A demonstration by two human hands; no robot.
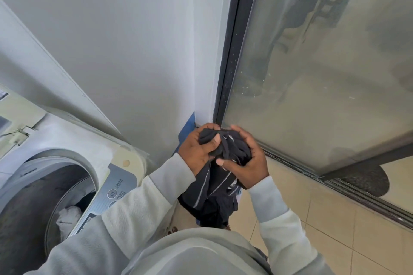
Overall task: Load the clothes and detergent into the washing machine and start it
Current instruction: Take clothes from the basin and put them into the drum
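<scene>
Now we are gripping black garment (220, 163) at centre — left hand (196, 152) at its 9 o'clock, right hand (248, 163) at its 3 o'clock, fingers of both curling tight into cloth. Washing machine (67, 163) sitting at 8 o'clock, lid standing open — white laundry (67, 219) lying in drum.

I see a plain white wall (125, 40) meeting a dark-framed sliding glass door (324, 73) at the corner; its dusty pane reflects daylight. Beige floor tiles (335, 230) run along the door's metal track (357, 196).
</scene>
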